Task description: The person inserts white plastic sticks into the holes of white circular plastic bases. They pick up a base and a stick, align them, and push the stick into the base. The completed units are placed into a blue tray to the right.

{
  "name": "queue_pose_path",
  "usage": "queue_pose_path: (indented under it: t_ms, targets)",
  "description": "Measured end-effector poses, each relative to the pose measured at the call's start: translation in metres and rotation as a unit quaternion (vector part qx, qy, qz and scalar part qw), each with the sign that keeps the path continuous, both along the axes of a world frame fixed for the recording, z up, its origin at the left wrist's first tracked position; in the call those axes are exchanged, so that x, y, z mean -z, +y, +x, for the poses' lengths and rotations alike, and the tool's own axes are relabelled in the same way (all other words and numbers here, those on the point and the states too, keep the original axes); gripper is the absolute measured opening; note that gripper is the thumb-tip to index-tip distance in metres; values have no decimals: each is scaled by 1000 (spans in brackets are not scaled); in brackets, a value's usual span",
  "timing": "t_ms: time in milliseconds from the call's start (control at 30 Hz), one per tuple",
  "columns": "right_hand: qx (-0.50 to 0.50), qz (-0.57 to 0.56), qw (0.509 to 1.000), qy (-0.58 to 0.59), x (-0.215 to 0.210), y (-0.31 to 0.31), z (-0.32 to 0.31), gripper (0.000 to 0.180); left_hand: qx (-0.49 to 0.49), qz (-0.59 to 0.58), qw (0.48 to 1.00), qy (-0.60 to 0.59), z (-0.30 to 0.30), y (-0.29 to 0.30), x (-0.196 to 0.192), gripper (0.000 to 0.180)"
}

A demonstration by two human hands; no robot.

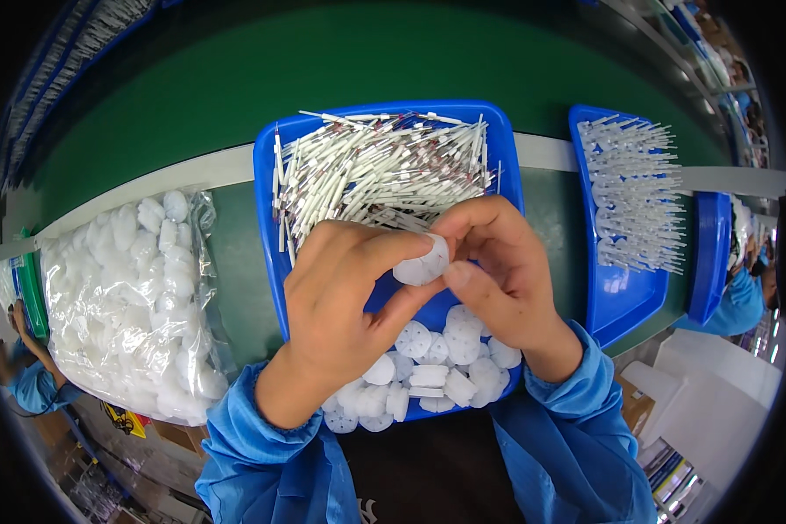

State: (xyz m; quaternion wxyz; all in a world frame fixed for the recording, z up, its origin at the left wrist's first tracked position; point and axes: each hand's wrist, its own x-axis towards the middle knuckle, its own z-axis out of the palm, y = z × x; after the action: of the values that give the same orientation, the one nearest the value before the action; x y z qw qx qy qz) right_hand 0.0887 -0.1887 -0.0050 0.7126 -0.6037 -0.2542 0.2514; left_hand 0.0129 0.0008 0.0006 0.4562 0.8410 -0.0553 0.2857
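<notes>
A thin white round disc is held up over the middle of the blue tray. My left hand pinches it between thumb and forefinger. At the disc's right edge, the thumb and forefinger of my right hand close on it; whether they also hold something small is hidden. White thin sticks with some dark reddish ends lie heaped in the tray's far part, just beyond my fingers. Below my hands, the near part holds a pile of white discs, some flat and some on edge.
A clear plastic bag packed with white round pieces lies at left. To the right, a second blue tray holds rows of white discs with sticks. Another blue tray stands beyond it. Other people in blue sleeves are at both sides.
</notes>
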Motion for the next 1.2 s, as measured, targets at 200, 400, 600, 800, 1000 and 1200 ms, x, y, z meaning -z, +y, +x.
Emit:
queue_pose_path:
  t_ms: [200, 400, 600, 800, 1000, 1200]
  targets:
    - [-25, 29, 998, 48, -5, 0, 0, 38, 11, -23, 1000, -7, 0, 0, 1, 48]
    - [12, -6, 1000, 20, -8, -2, 1, 20, 48, 30, 998, 17, -2, 4, -2, 49]
    - [72, -141, 976, -153, -15, -11, 5, 10, 56, -132, 990, 3, -5, 12, -2, 47]
    - [38, -387, 737, -553, -10, 10, -17, 22, 39, -313, 949, -23, -8, 24, 24, 37]
    - [37, -413, 748, -519, -28, 7, 0, 19, 83, -475, 874, 59, -8, 16, 15, 26]
    - [105, -166, 929, -314, -24, 6, 14, 27, 81, -439, 883, 147, -3, 8, 9, 27]
